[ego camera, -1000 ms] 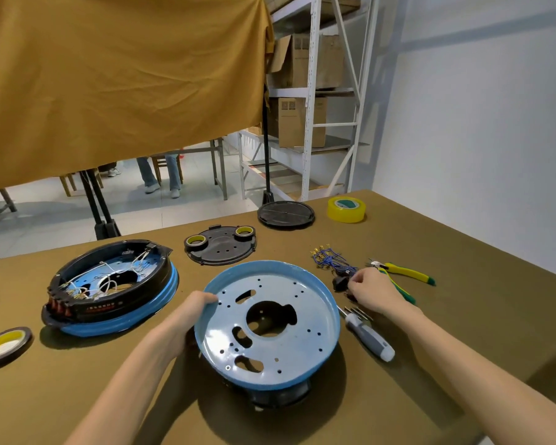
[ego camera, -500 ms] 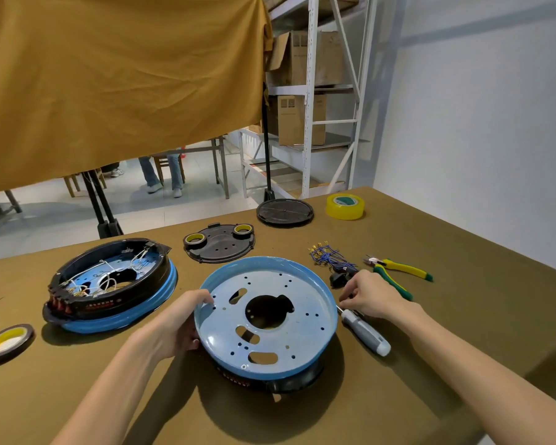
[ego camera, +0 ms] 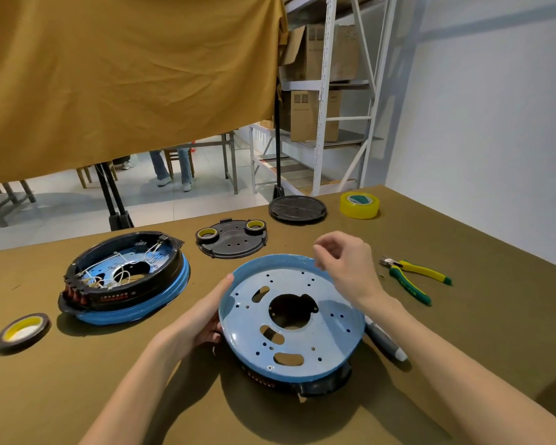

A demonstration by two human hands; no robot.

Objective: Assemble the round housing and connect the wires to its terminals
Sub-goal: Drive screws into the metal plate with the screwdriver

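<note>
The round housing (ego camera: 289, 319), a blue dish with a pale perforated floor on a black base, sits tilted on the table in front of me. My left hand (ego camera: 203, 319) grips its left rim, thumb on top and fingers underneath. Above the far right rim hovers my right hand (ego camera: 344, 264), thumb and forefinger drawn close together; whether they pinch anything small is not visible. The loose wire bundle is hidden behind that hand. A second housing (ego camera: 126, 277) with white wires inside stands at the left.
Yellow-green pliers (ego camera: 411, 277) lie at the right, and a screwdriver (ego camera: 385, 343) pokes out from under my right forearm. A black cover (ego camera: 231, 242) carrying two tape rolls, a black disc (ego camera: 297, 208) and yellow tape (ego camera: 359, 204) sit further back. Another tape roll (ego camera: 23, 330) lies far left.
My right hand has left the wire pile beside the pliers and risen over the housing's far right rim. The left hand keeps its hold on the left rim.
</note>
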